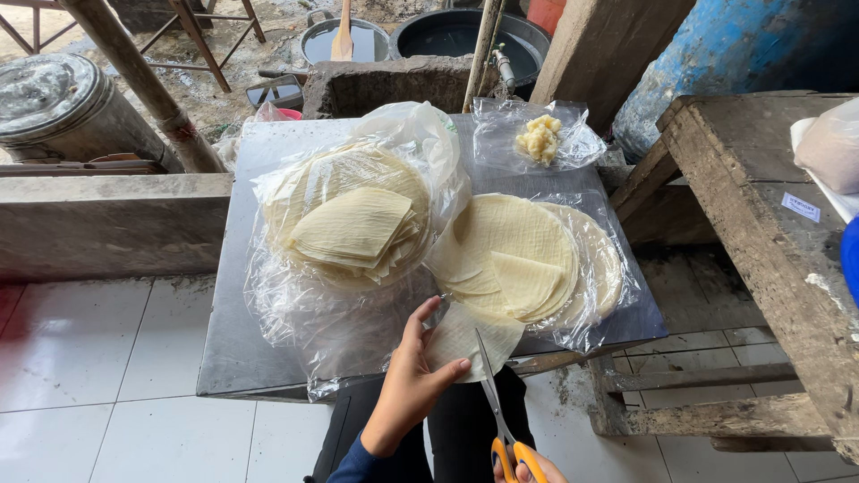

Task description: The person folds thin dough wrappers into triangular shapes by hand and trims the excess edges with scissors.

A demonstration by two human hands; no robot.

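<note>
My left hand (pixel 412 376) pinches a thin pale round wrapper sheet (pixel 465 338) at the near edge of a metal table (pixel 228 340). My right hand (pixel 528 465), mostly out of frame at the bottom, grips orange-handled scissors (pixel 497 402) whose blades lie against that sheet. On the table, two stacks of pale round wrappers rest on clear plastic: a left stack (pixel 353 215) with folded wedge pieces on top, and a right stack (pixel 519 255) also topped by cut wedges.
A clear bag with a yellowish lump (pixel 540 139) lies at the table's far right. A rough wooden bench (pixel 769 233) stands to the right, a metal drum (pixel 54 103) at far left, dark basins (pixel 456 36) behind. White floor tiles (pixel 89 358) lie below.
</note>
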